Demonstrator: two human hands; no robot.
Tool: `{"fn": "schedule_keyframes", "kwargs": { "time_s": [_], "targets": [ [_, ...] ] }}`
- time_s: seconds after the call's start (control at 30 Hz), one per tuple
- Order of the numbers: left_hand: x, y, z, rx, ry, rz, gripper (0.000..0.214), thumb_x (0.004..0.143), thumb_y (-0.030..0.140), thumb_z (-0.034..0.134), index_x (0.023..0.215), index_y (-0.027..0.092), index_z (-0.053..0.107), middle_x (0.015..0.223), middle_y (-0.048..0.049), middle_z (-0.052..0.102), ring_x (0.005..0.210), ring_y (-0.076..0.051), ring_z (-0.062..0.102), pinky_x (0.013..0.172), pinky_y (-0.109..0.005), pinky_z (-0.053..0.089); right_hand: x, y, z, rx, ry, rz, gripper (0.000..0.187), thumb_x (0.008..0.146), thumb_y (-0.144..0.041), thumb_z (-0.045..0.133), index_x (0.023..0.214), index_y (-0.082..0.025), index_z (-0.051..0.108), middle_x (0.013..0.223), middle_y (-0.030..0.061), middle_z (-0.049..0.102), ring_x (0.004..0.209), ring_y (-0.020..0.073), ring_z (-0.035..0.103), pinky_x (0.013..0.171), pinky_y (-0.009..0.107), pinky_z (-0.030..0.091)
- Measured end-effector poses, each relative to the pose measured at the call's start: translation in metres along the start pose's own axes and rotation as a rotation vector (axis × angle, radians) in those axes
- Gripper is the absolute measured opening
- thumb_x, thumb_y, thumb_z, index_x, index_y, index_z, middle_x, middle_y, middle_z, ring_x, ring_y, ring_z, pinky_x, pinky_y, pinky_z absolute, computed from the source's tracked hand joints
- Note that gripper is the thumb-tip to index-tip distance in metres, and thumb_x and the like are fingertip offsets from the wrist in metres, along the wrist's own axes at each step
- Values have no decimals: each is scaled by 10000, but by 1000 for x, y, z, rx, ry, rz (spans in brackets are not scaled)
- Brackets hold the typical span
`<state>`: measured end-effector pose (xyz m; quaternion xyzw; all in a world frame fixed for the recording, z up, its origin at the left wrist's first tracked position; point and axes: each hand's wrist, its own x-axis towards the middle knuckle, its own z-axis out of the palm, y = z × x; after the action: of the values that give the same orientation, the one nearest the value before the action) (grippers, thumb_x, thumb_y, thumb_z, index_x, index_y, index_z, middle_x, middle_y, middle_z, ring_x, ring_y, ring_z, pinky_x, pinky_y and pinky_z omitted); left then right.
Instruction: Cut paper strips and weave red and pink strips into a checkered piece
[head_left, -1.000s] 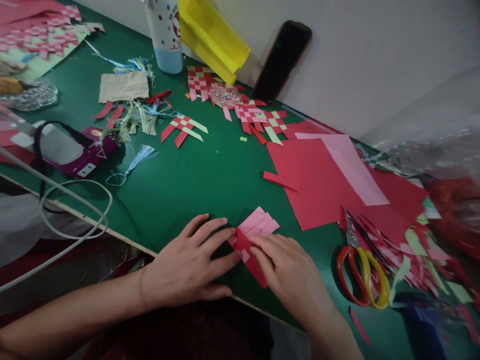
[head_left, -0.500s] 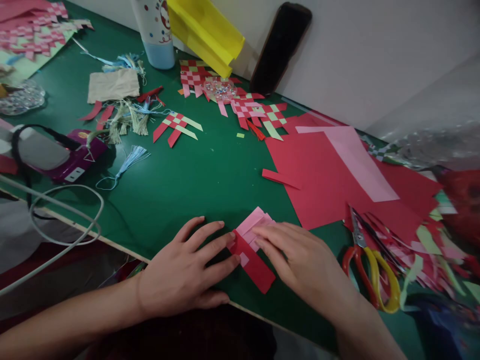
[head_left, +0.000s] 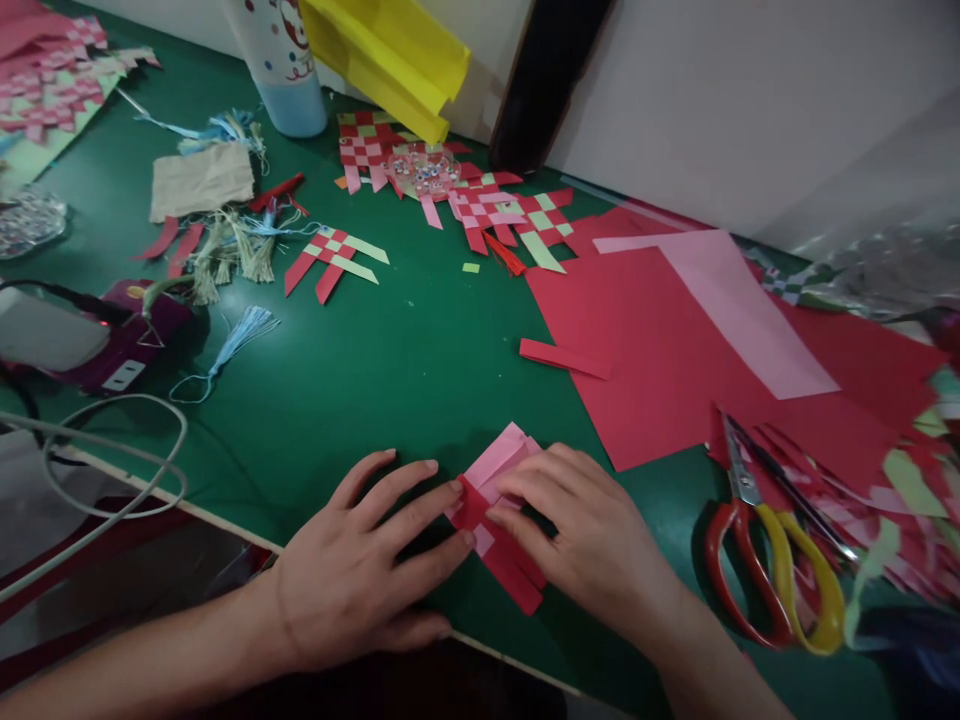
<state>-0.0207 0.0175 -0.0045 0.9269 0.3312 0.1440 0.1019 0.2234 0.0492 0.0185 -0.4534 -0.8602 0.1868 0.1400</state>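
Observation:
Red and pink paper strips, partly woven together, lie near the table's front edge: the pink strips (head_left: pixel 501 452) point up and away, the red strips (head_left: pixel 508 572) toward me. My left hand (head_left: pixel 367 565) is spread flat, with its index and middle fingertips resting on the left edge of the weave. A small pink square shows among the red there. My right hand (head_left: pixel 581 520) is closed, thumb and fingers pinching at a paper strip where pink meets red. Its fingers hide the exact spot they grip.
Scissors (head_left: pixel 772 570) with red and yellow handles lie at right beside paper scraps. Red sheets (head_left: pixel 637 360) and a pink sheet (head_left: pixel 742 310) lie behind. Finished woven paper fish (head_left: pixel 335 255), tassels (head_left: pixel 236 345), a bead dish (head_left: pixel 424 172), a cup (head_left: pixel 292 95) and a phone (head_left: pixel 547 80) stand or lie around.
My right thumb and fingers have shifted slightly left and down over the weave, and the red strips now show a gap between them. The camera view has moved a little.

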Motion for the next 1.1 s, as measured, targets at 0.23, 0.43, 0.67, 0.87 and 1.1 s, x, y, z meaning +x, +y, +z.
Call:
{"fn": "schedule_keyframes", "kwargs": {
  "time_s": [0.23, 0.43, 0.67, 0.87, 1.1],
  "targets": [
    [1, 0, -1, 9, 15, 1, 496, 839, 617, 541, 1248, 340, 585, 1381, -25, 527, 1293, -307, 416, 1128, -548, 199, 0, -1, 0, -36, -33, 15, 154, 927, -321, 541, 850, -219, 627, 822, 28, 645, 782, 186, 537, 759, 337, 379],
    [0, 1, -1, -1, 38, -8, 501, 833, 619, 551, 1251, 346, 583, 1387, -43, 520, 1299, -304, 414, 1122, -533, 216, 0, -2, -1, -26, -40, 19, 149, 929, -312, 539, 850, -218, 624, 826, 23, 646, 781, 178, 537, 756, 332, 380],
    [1, 1, -1, -5, 33, -7, 502, 830, 619, 554, 1250, 346, 583, 1367, -36, 538, 1301, -306, 410, 1124, -536, 212, -1, -2, -5, -33, -49, 6, 162, 939, -313, 524, 851, -220, 624, 834, 25, 651, 788, 177, 546, 763, 331, 391],
    [1, 1, -2, 14, 35, -9, 490, 827, 617, 557, 1239, 354, 592, 1385, -42, 517, 1304, -314, 408, 1116, -540, 230, -5, -3, -8, -82, -70, 3, 189, 898, -408, 584, 866, -224, 618, 852, 27, 660, 815, 194, 580, 731, 329, 419],
    [0, 2, -2, 16, 44, -11, 496, 836, 614, 547, 1262, 362, 577, 1411, -31, 497, 1322, -308, 394, 1128, -522, 211, -6, -6, -6, -114, -74, -2, 159, 855, -363, 653, 891, -218, 598, 880, 37, 656, 815, 212, 565, 704, 331, 420]
  ]
}}
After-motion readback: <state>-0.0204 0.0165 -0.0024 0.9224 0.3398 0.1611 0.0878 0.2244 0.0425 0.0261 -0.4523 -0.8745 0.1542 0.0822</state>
